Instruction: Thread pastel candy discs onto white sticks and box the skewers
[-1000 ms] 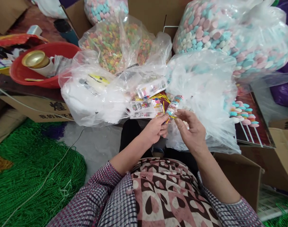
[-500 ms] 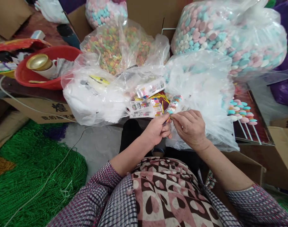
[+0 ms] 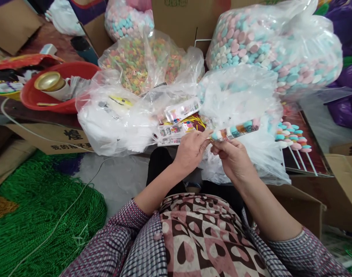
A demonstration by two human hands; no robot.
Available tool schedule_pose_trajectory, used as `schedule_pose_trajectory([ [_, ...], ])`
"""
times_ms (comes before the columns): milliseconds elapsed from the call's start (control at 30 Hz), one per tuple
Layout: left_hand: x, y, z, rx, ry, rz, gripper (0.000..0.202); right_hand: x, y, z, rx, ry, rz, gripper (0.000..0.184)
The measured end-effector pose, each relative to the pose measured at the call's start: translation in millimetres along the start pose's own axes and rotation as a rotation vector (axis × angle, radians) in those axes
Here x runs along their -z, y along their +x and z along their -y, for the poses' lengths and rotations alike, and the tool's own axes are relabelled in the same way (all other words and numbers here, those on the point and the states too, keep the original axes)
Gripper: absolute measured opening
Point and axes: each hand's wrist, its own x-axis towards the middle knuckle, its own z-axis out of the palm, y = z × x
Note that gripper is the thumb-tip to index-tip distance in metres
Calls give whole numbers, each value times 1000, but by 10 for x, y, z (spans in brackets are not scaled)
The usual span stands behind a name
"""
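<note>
A marshmallow skewer in a printed clear wrapper points up to the right, its pieces blue, white, pink and orange. My right hand is closed round its lower end. Against that end, the fingers of my left hand pinch the gathered wrapper; a bit of yellow shows there, but the exact grip is partly hidden. Behind my hands lie loose yellow twist ties and flat printed wrappers. To the right, several unwrapped marshmallow skewers rest with their white sticks toward me.
Clear bags of marshmallows and gummy candies stand at the back. White plastic bags spread over the table front. A red basin holds a gold bowl. Green stringy material covers the floor at left; an open carton is at right.
The wrapped marshmallow skewer has swung from nearly upright to lying over toward the right. My right hand has shifted from pinching the tied end to holding the skewer's lower part.
</note>
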Motion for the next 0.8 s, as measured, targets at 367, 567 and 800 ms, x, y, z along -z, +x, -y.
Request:
schedule_pose_trajectory([
  [367, 457, -92, -731, 85, -307, 101, 33, 128, 96, 151, 852, -752, -69, 10],
  [567, 289, -94, -509, 402, -504, 544, 65, 125, 120, 291, 977, -867, -111, 13],
  [800, 382, 100, -360, 525, -842, 277, 77, 103, -113, 311, 909, -776, 72, 11],
])
